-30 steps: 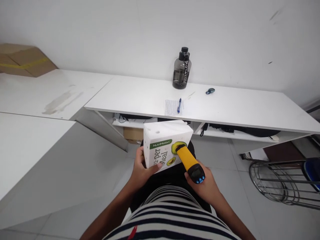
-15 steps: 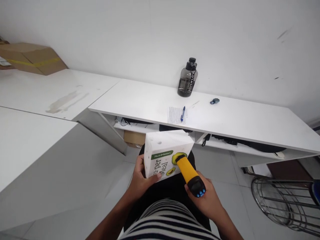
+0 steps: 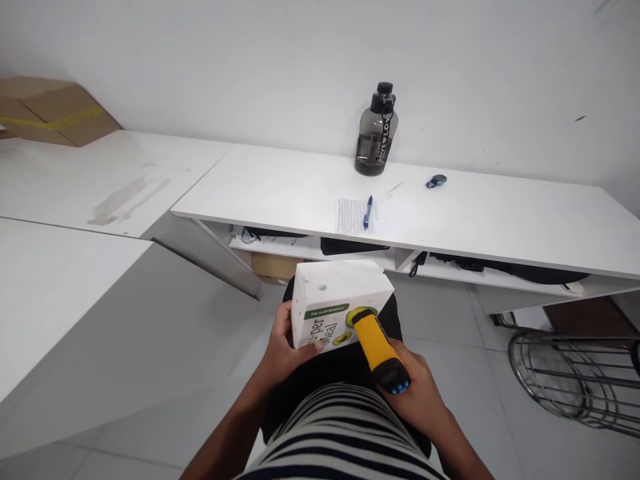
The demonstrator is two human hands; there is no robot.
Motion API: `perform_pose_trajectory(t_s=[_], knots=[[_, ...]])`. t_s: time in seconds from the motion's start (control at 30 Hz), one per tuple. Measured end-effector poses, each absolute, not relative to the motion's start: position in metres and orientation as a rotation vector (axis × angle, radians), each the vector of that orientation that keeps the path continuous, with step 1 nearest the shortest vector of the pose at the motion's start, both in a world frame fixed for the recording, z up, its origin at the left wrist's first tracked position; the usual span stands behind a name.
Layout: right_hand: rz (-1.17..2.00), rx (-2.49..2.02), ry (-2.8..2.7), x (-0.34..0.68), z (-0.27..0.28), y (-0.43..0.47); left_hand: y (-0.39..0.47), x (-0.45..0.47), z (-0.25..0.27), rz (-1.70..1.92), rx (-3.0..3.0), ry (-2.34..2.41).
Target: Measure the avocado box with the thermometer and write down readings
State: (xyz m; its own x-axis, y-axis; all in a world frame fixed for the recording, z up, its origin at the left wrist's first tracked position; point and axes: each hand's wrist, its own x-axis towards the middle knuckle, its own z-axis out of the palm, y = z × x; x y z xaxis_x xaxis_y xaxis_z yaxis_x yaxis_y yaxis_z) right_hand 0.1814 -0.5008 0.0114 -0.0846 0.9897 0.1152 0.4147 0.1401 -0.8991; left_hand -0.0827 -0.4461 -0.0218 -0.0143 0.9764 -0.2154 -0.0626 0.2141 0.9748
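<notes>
My left hand [image 3: 289,347] grips the lower left side of a white food box [image 3: 345,277], thumb on its front. The box is held tilted above my lap and shows a green "NutriMotion" label and avocado pictures. In my right hand [image 3: 413,387] is a yellow and black handheld scanner [image 3: 374,343] with blue buttons at its rear end. My fingers wrap round its grip, which is mostly hidden. The scanner's black front end is over the avocado picture; I cannot tell whether it touches the box.
Ahead stands a white desk [image 3: 280,187] with a dark water bottle [image 3: 376,133], a printed paper [image 3: 350,215], a blue pen [image 3: 369,212] and a small dark object [image 3: 437,181]. A cardboard box [image 3: 55,110] sits far left. A metal wire rack [image 3: 565,380] stands at right.
My view has shifted, so the desk and bottle appear higher. The scanner has tipped slightly, hiding its small display. Both hands keep their holds.
</notes>
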Motion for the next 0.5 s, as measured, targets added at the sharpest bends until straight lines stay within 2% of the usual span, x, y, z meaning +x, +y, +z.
perform_pose_trajectory(t_s=[0.5], knots=[[0.901, -1.407, -1.594, 0.1805, 0.0076, -0.5067, -0.4518, -0.0759, -0.0210, 1.058, 1.020, 1.244]])
